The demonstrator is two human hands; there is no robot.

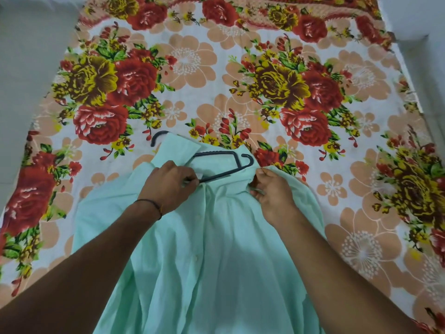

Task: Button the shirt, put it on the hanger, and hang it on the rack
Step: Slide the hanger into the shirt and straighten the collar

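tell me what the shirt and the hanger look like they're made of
Shirt: thin woven cloth, probably cotton or a cotton blend. It is matte mint green and lies in soft creases and limp folds.
Hanger: most likely moulded plastic. It is dark with a dull finish, and has a ridged bar and a smoothly rounded hook. Painted metal cannot be ruled out.

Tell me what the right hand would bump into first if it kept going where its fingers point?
The right hand pinches the green shirt. Going straight on, it would probably meet the black hanger first, at its curled end. Depth is hard to judge.
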